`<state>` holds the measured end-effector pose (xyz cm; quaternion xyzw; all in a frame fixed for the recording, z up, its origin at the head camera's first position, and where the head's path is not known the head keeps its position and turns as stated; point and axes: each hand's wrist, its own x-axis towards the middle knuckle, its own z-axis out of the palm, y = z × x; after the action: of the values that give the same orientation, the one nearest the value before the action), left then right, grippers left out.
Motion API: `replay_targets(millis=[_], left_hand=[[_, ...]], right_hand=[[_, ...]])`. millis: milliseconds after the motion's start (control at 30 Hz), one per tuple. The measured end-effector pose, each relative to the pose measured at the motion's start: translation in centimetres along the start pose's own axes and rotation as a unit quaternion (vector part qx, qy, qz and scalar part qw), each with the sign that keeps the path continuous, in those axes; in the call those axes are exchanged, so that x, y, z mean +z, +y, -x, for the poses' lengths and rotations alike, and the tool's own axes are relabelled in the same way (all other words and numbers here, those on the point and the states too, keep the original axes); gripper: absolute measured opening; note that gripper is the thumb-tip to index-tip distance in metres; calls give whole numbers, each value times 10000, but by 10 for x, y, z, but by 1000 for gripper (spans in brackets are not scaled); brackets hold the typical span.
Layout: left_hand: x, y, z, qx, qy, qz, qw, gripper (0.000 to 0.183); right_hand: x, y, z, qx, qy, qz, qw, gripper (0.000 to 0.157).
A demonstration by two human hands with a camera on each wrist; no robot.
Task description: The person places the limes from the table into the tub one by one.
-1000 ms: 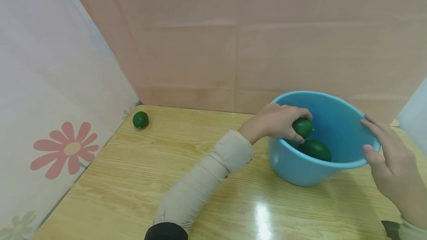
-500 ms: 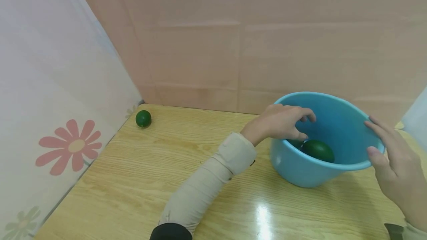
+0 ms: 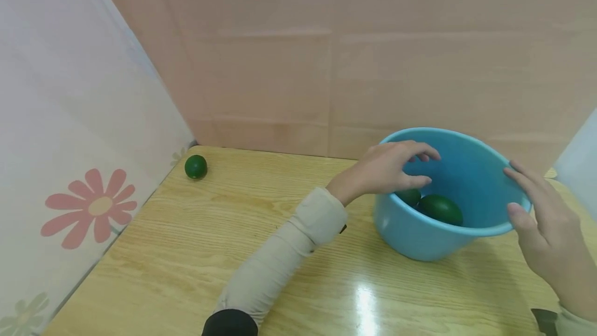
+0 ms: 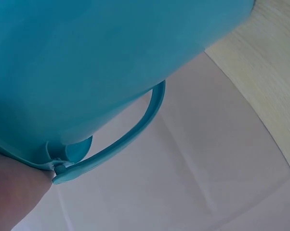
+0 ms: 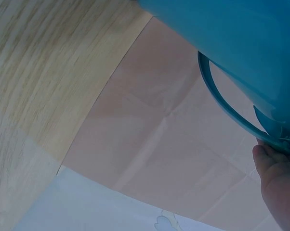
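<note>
A light-blue bucket stands on the wooden table at the right, its mouth facing up and toward me. Inside lie an oval dark green fruit and another green fruit, partly hidden by the near rim and my thumb. Over the left rim, my left hand spreads its thumb and fingers with nothing between them. My right hand holds the right rim, fingers on its far part and thumb nearer me. By the right wrist view, its fingers are at the bucket's handle joint. A round, lime-like green fruit sits at the far left.
A pinkish sheet rises behind the table's back edge. On the left stands a white panel with printed flowers; more white panel shows at the right.
A second ago my left hand held a green fruit over the bucket; it has let go, and its fingers are spread. The hand has drawn slightly left. My right hand stays at the rim.
</note>
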<state>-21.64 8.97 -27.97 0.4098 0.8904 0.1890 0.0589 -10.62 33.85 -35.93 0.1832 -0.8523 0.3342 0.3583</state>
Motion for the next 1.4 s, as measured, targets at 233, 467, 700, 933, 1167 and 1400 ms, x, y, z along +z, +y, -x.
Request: replay_targets(millis=[233,467,700,933,1167,1400], left_hand=[[-2,-1,4,305,172,315,9989,43],[-3,-4,5,757,442,645,9941,43],[-3,-6,8,1075,783,702,9886,40],[-4,-8,13,1173,986,618,9863,41],[-6,-12,19,990,985,624,9882,43],[-8,-20,24,911,1055,505,9890,45]], right_hand=[[-1,-1,-1,17,-56,15,10000,44],[0,-1,-1,-32,-24,17,10000,44],[-1,0,-2,-68,0,42,10000,44],[-1,-1,-1,-31,-9,52,10000,44],[-1,-2,-1,-51,-71,125,9999,45],[-1,0,-1,-100,-67,130,9998,45]])
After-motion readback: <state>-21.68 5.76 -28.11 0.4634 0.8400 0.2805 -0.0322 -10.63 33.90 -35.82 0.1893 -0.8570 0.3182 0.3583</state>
